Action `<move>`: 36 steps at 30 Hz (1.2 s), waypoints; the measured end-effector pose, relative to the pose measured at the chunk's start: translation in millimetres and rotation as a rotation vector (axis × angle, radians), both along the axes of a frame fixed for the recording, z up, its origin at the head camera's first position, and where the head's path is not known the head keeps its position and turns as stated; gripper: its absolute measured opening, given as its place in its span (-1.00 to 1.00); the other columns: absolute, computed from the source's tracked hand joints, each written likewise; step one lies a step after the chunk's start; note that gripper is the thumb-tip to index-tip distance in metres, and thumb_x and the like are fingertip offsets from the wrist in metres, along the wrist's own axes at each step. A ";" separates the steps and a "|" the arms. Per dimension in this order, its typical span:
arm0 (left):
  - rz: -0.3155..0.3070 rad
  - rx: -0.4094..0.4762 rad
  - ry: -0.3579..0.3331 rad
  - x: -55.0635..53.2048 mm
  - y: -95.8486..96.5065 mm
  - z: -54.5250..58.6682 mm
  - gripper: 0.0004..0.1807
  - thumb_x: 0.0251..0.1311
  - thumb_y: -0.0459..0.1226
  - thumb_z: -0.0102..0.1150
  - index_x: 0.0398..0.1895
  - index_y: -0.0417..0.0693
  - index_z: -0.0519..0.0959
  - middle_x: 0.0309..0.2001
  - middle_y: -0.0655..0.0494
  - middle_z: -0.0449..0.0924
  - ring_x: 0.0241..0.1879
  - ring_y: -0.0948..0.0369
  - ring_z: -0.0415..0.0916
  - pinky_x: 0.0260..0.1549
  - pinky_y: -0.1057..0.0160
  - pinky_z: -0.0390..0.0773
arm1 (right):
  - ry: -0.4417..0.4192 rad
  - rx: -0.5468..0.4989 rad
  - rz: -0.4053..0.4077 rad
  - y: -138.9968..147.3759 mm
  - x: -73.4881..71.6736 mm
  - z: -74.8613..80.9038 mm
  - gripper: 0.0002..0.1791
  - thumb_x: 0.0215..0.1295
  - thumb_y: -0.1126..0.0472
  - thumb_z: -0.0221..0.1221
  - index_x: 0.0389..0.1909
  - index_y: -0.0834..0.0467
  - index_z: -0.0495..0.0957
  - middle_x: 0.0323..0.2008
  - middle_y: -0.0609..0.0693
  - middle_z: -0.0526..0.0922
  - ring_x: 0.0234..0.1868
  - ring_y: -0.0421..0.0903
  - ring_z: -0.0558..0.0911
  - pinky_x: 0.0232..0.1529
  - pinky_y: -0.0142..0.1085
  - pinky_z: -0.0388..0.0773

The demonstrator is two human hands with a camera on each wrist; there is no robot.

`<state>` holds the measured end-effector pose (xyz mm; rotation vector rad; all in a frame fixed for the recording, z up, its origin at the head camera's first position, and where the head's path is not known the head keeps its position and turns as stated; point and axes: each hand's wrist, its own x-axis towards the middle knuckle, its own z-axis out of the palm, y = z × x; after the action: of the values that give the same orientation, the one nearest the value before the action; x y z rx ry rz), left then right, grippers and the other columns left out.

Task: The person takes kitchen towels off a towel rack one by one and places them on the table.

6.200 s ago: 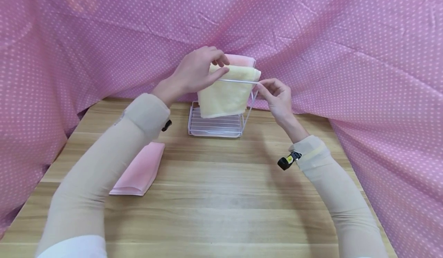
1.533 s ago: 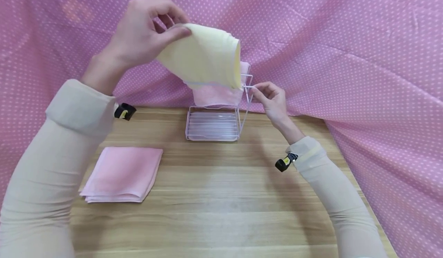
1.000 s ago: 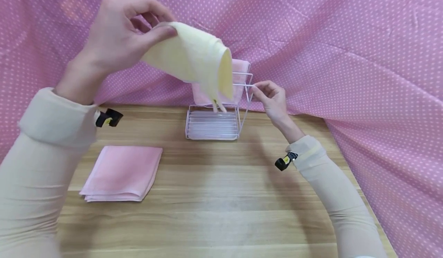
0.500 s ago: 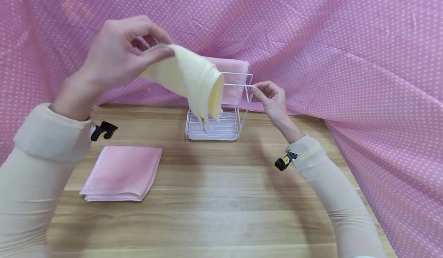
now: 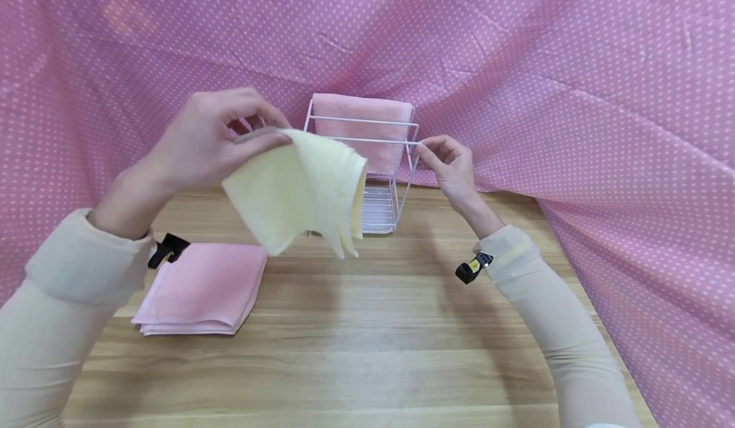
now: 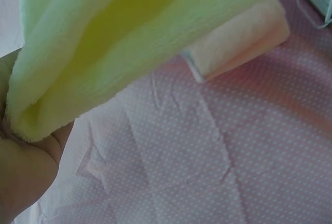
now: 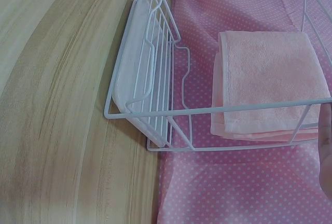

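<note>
My left hand [image 5: 209, 138] pinches a folded pale yellow towel [image 5: 312, 189] between thumb and fingers, and the cloth hangs down in front of a white wire rack [image 5: 367, 140]. In the left wrist view the yellow towel [image 6: 129, 53] fills the upper part. My right hand [image 5: 450, 166] pinches the right end of the rack's front top bar. A pink towel [image 5: 367, 112] hangs over the rack's rear bar; the right wrist view shows this pink towel [image 7: 272, 79] draped in layers. The rack's lower left part is hidden behind the yellow towel.
On the wooden table [image 5: 367, 351], a folded pink towel [image 5: 207, 287] lies at the left, below my left forearm. The rack has a slatted base with a white tray [image 7: 132, 63]. Pink dotted cloth [image 5: 517, 64] surrounds the table at the back and sides.
The yellow towel, earlier draped on the rack, has been lifted off by my left hand, carried up and left, then lowered in front of the rack. My right hand stays on the bar.
</note>
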<state>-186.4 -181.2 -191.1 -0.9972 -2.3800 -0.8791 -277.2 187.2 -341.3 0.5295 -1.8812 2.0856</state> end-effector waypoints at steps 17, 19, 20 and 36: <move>-0.117 -0.038 -0.138 23.9 -1.7 -85.8 -0.85 0.19 -0.44 0.46 -0.24 -0.05 0.75 -0.34 0.21 0.74 -0.37 0.44 0.52 -0.37 0.39 0.66 | -0.008 -0.008 0.008 0.0 3.4 0.9 -0.89 0.41 0.38 0.31 -0.23 0.09 0.71 -0.35 -0.09 0.81 -0.37 -0.17 0.77 -0.19 -0.30 0.81; -0.124 -0.031 -0.174 28.8 -2.1 -95.0 -0.85 0.21 -0.44 0.45 -0.23 -0.02 0.74 -0.33 0.23 0.74 -0.37 0.44 0.53 -0.37 0.37 0.66 | -0.008 -0.005 0.008 0.6 3.9 0.7 -0.84 0.42 0.41 0.29 -0.24 0.07 0.71 -0.34 -0.05 0.82 -0.37 -0.17 0.78 -0.18 -0.29 0.81; -0.127 -0.028 -0.191 31.4 -2.2 -99.0 -0.85 0.22 -0.43 0.45 -0.23 0.00 0.74 -0.33 0.25 0.74 -0.37 0.44 0.53 -0.37 0.37 0.66 | -0.007 -0.001 0.007 0.9 4.2 0.7 -0.84 0.42 0.41 0.29 -0.24 0.08 0.71 -0.34 -0.03 0.82 -0.37 -0.16 0.78 -0.18 -0.28 0.81; -0.199 -0.079 -0.349 73.6 6.4 -119.0 -0.88 0.32 -0.32 0.41 -0.19 0.13 0.74 -0.29 0.40 0.71 -0.38 0.51 0.51 -0.38 0.39 0.62 | 0.002 0.024 0.002 3.1 3.5 0.7 -0.71 0.44 0.47 0.22 -0.26 -0.01 0.70 -0.35 -0.14 0.81 -0.37 -0.18 0.77 -0.18 -0.32 0.81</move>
<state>-112.8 -174.8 -310.1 -1.2123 -2.6533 -1.1188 -273.8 190.3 -340.5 0.5393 -1.9076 2.0654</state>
